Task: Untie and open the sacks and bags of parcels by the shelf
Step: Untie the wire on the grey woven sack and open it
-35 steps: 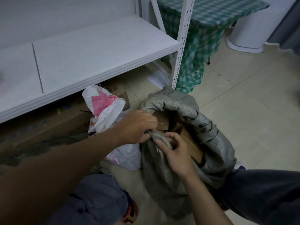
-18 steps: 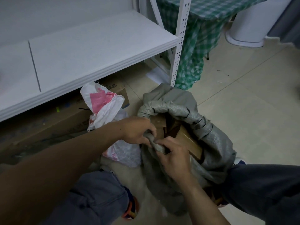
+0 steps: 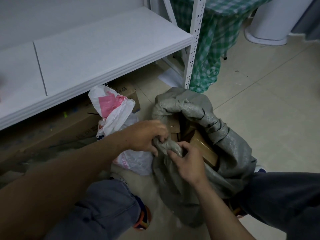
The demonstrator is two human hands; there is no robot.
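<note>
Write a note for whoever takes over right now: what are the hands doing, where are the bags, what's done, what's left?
Hands: the left hand grips the near rim of the sack; the right hand grips the same rim right beside it.
Where: the sack stands on the floor by the shelf post. The white bag is beside the sack, on its left, under the shelf's edge.
Done: the sack is open, its far rim rolled down, and boxes show inside.
Left: roll down the near rim, then open the white bag, whose top looks bunched shut.
</note>
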